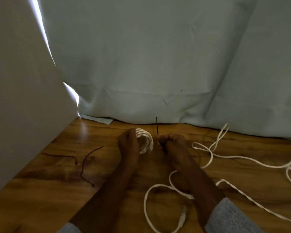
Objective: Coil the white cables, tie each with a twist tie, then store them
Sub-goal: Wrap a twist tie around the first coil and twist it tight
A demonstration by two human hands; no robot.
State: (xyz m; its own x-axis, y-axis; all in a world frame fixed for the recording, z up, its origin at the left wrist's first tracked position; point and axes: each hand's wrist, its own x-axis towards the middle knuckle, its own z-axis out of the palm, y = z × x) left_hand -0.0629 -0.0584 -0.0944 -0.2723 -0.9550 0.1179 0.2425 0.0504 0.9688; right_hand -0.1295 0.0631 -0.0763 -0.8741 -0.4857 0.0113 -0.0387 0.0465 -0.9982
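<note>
left hand (128,145) grips coiled cable (145,140) | right hand (172,145) pinches twist tie (157,126) | wood table (57,190), pale curtain (158,56)

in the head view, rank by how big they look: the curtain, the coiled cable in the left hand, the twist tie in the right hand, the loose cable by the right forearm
1. curtain, fills most of the view
2. loose cable, a wide loop, though nearness to the camera enlarges it
3. coiled cable in the left hand
4. twist tie in the right hand, a thin, partly hidden strand

A tight white cable coil (144,142) stands upright near the tabletop's (60,190) far edge beside an upright dark twist tie (157,126), loose white cables (225,157) sprawling toward the right edge.
</note>
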